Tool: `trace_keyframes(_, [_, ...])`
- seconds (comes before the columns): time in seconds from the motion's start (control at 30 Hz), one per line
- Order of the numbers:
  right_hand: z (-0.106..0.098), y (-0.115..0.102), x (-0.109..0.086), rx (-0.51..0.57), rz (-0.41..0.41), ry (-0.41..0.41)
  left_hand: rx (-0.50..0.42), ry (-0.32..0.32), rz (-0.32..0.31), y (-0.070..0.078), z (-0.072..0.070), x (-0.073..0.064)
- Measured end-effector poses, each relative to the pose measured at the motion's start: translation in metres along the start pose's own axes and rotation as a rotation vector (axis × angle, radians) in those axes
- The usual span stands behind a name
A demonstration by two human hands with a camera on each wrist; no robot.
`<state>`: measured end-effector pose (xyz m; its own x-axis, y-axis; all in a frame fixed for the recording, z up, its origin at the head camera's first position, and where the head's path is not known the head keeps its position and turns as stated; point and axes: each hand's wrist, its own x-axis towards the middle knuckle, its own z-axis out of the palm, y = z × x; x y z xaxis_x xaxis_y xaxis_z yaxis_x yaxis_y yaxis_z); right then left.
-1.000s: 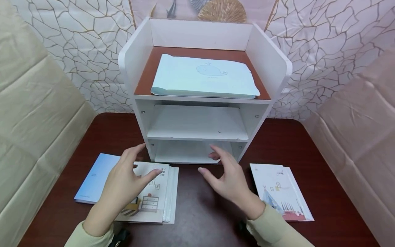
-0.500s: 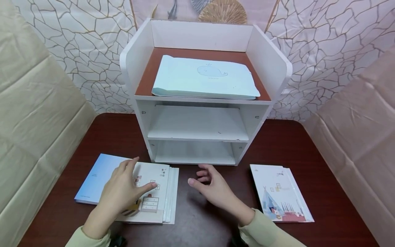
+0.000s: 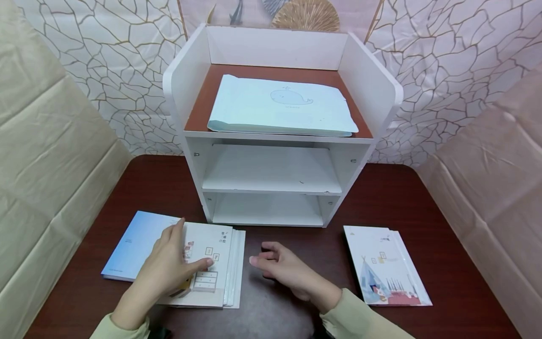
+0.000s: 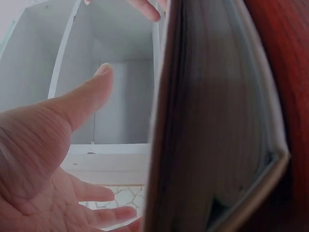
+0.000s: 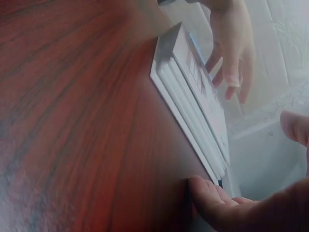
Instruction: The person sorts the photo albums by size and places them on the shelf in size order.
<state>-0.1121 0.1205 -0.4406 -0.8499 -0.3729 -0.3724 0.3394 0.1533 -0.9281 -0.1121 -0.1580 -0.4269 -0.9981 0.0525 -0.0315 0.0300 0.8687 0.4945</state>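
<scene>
A thick white album-like book (image 3: 218, 270), its cover drawn with a chest of drawers, lies on the table at the left, partly over a blue book (image 3: 129, 249). My left hand (image 3: 165, 263) hovers over both covers, thumb spread from the fingers; in the left wrist view it stands above the cover, apparently apart from it. My right hand (image 3: 288, 270) is low over the table just right of the white book, fingers loosely bent with nothing in them. The right wrist view has its fingertips near the white book's end; contact there cannot be told.
A white shelf unit (image 3: 271, 188) stands at the back, with a pale whale-printed packet (image 3: 279, 106) on its brown top. Another white illustrated book (image 3: 383, 266) lies at the right. Fabric panels (image 3: 487, 136) border the table's sides.
My right hand has moved left and toward the table's front, closer to the white book. My left hand has come slightly lower over the books. The books have not moved.
</scene>
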Motion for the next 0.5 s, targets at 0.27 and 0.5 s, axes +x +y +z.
trace_keyframes(0.27, [0.0044, 0.0016, 0.0018, 0.072, 0.019, -0.038, -0.05, -0.025, 0.029, -0.0022, 0.0031, -0.0031])
trace_keyframes(0.5, [0.0048, 0.004, 0.0027, 0.104, 0.008, -0.052, -0.051, -0.06, 0.047, -0.0028, 0.0044, -0.0035])
